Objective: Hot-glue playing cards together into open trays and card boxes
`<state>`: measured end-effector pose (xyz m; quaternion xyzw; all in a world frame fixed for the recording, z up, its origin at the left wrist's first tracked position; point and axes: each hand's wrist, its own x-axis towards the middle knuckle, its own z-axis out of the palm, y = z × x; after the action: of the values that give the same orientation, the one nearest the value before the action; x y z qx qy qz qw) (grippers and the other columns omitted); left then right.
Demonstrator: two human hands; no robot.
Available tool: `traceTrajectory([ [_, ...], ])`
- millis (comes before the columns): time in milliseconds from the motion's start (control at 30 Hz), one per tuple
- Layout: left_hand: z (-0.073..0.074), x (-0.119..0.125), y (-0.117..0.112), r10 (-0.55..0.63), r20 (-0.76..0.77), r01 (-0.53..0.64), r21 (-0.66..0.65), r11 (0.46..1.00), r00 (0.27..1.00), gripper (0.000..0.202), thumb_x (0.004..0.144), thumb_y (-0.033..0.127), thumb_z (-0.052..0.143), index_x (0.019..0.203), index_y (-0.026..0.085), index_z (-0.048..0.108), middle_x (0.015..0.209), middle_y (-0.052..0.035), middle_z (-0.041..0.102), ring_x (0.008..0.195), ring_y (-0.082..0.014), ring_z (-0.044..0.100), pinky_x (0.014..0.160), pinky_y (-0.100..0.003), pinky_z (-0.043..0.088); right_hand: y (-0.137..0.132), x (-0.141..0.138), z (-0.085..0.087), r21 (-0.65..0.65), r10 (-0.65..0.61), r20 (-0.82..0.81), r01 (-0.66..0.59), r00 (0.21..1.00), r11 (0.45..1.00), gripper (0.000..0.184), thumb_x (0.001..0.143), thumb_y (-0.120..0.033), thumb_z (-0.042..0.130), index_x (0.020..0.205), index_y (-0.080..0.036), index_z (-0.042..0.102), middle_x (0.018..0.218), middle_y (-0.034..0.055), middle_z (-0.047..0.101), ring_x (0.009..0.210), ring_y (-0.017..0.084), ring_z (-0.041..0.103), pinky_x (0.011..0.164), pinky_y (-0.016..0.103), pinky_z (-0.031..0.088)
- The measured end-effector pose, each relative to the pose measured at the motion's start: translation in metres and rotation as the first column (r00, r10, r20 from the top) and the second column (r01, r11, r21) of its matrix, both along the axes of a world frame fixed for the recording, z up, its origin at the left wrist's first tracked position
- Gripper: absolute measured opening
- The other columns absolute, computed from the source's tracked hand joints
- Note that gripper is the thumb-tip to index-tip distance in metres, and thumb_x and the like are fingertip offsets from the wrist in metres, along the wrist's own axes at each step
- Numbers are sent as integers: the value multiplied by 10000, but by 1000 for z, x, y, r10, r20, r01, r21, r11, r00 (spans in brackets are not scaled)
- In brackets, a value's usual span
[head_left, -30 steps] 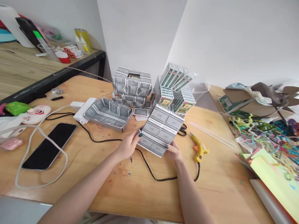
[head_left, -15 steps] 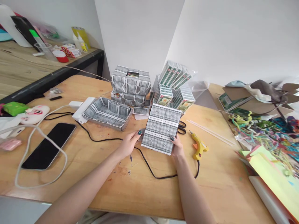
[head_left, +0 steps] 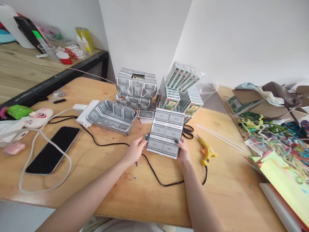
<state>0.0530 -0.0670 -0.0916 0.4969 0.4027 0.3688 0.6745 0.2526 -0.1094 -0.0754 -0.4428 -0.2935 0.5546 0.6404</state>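
Turned straighter, the card panel (head_left: 165,131), held by left fingers (head_left: 143,141) and right fingers (head_left: 181,145), partly hides scissors (head_left: 188,135) and stacked boxes (head_left: 171,100).

There are two hands, a left hand (head_left: 135,149) and a right hand (head_left: 183,152). One card panel (head_left: 165,132) shows six card backs, three rows of two. One open tray (head_left: 108,120), one pair of scissors (head_left: 188,131), one glue gun (head_left: 206,153), two clear sticks (head_left: 218,138), one phone (head_left: 45,158) and one power strip (head_left: 88,113) follow. Elsewhere are two small bottles (head_left: 86,44), one clear cup (head_left: 49,53), one red tub (head_left: 64,59) and one cardboard box (head_left: 277,110). The card packs (head_left: 170,100) number more than six; overlap hides the total. The pipe cleaners (head_left: 277,135) are too tangled to count.
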Motion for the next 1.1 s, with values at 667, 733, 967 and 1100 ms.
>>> traceTrajectory([
  [667, 3, 5, -7, 16, 58, -16, 5, 1000, 998, 487, 834, 449, 511, 1261, 217, 526, 1221, -84, 609, 1155, -245, 534, 984, -408, 412, 1, 0, 2, -77, -19, -27, 17, 999, 997, 357, 569, -364, 727, 884, -229, 627, 891, 32, 711, 890, 286, 645, 759, 415, 516],
  [733, 5, 6, -8, 38, 9, -38, 47, 998, 999, 470, 853, 429, 486, 1271, 215, 515, 1246, -83, 592, 1191, -237, 505, 1010, -394, 389, 1, -1, 4, -82, -14, -49, 10, 999, 997, 402, 568, -360, 728, 934, -230, 624, 917, 35, 709, 896, 289, 645, 758, 418, 518],
  [967, 6, 6, -11, 142, -118, -122, 162, 979, 983, 406, 877, 393, 453, 1223, 197, 538, 1171, -78, 632, 1134, -213, 548, 1007, -359, 385, 0, -3, 4, -78, -9, -42, 5, 999, 997, 392, 575, -373, 722, 928, -237, 620, 949, 36, 705, 909, 293, 642, 754, 419, 521],
  [1100, 7, 7, -13, 156, -193, -115, 208, 971, 969, 389, 885, 384, 432, 1206, 191, 540, 1139, -79, 641, 1071, -214, 578, 950, -340, 421, 0, -2, 2, -69, -14, -9, 14, 1000, 998, 327, 581, -374, 716, 861, -242, 612, 937, 29, 706, 905, 287, 643, 753, 418, 519],
])
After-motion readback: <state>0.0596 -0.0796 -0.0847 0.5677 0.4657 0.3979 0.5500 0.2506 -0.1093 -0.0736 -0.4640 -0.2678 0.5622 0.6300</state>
